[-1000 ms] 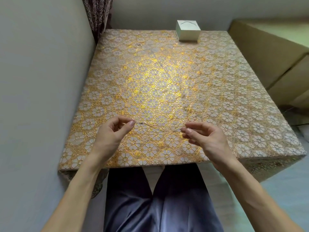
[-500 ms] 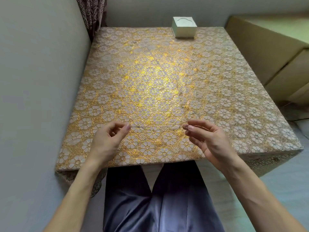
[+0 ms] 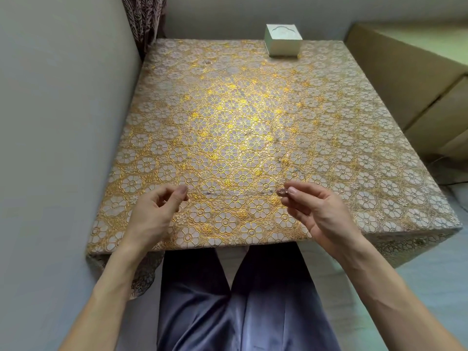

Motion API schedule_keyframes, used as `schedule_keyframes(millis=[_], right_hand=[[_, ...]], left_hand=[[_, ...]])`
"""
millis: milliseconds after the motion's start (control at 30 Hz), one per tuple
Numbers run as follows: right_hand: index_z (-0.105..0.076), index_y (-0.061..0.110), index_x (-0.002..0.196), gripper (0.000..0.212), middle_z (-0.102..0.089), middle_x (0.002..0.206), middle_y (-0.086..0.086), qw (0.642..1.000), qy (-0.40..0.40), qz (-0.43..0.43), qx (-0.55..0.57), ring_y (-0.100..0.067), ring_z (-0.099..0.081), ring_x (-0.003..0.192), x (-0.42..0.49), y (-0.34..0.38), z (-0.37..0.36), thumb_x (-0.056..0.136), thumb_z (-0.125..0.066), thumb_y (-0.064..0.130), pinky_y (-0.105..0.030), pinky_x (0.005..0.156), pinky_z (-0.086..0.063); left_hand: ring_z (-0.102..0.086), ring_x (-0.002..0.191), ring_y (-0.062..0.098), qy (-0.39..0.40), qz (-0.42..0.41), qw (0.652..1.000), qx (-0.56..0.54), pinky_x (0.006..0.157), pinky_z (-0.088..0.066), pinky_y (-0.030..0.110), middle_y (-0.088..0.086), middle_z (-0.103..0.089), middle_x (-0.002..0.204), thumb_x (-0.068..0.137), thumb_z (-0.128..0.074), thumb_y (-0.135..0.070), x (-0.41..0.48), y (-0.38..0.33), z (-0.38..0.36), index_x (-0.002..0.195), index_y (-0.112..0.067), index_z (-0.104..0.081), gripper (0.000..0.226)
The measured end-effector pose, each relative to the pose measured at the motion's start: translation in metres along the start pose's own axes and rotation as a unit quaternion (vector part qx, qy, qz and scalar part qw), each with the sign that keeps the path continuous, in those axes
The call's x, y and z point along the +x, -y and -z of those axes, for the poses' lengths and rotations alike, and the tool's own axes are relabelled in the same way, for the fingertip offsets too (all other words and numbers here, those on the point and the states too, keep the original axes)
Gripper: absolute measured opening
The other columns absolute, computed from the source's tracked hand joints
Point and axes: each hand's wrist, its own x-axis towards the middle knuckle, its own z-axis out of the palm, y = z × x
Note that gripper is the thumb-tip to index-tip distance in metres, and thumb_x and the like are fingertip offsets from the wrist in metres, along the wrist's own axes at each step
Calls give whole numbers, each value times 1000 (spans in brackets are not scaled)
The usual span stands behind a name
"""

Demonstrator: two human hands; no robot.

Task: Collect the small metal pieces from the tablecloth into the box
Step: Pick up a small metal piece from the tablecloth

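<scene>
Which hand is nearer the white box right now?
Right. Both pinch a thin chain far from the box; the right hand is roughly in line with it, the left hand further off to the left.

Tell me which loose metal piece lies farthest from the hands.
The piece at the cloth's far left, left of the box; the others lie just beyond the right hand.

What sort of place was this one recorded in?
Probably a room in a home: a gold floral tablecloth spread beside a plain wall, a patterned curtain in the corner, and what looks like an upholstered seat on the right.
</scene>
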Motion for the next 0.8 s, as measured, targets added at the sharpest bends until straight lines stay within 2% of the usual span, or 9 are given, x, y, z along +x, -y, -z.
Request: schedule_keyframes(millis=[133,200,300,400,500,567,633,800], right_hand=[[-74,6,102,15,-77,92,-9,1000,0,5,-10,-13,-72,76,1,0,-3,89,-67,4,-20,66,-57],[-74,7,102,16,-77,93,-10,1000,-1,8,-13,-14,-72,76,2,-1,-4,88,-68,5,-20,67,-57],[-75,9,98,17,-77,94,-10,1000,0,15,-21,-15,-72,77,4,-2,-5,82,-72,8,-21,67,-57],[-75,12,95,16,-77,92,-8,998,1,36,-50,-14,-72,79,5,-4,-4,79,-73,13,-21,68,-57],[-75,16,94,9,-78,90,-7,987,-22,83,-139,-13,-70,78,6,-9,-1,87,-73,11,-20,68,-54],[-75,15,95,8,-78,88,-9,972,-37,119,-199,-11,-68,74,7,-13,2,89,-72,9,-16,63,-52],[-75,14,95,8,-78,87,-9,958,-40,148,-242,-8,-66,69,8,-16,5,88,-74,9,-13,61,-50],[-75,26,92,7,-78,87,8,913,-56,187,-357,-9,-73,83,11,-21,12,87,-78,21,-23,77,-58]], left_hand=[[-45,53,5,4,14,1000,-13,48,-37,18,-8,-55,63,87,-62,-51,-2,-1,4,74,-19,-69,36],[-45,53,7,12,26,999,-29,47,-38,21,-9,-55,62,88,-63,-50,-4,-2,7,73,-23,-70,32],[-47,55,7,18,39,998,-44,50,-40,24,-12,-56,61,89,-65,-47,-8,-3,11,76,-24,-72,27],[-49,60,9,8,29,999,-34,50,-42,18,-13,-60,62,85,-68,-43,-11,-5,13,83,-19,-72,25],[-55,61,4,2,5,999,53,59,-48,21,-17,-68,71,83,-71,-45,-14,-4,14,85,-24,-73,21],[-58,62,0,-4,-10,993,120,56,-46,13,-25,-69,73,82,-73,-48,-17,-3,14,83,-29,-73,18],[-61,66,1,-6,-25,987,160,57,-48,13,-28,-68,75,84,-74,-46,-20,0,14,82,-33,-73,14],[-62,71,3,15,-89,976,200,64,-48,16,-17,-69,78,87,-75,-39,-21,9,12,84,-32,-73,8]])
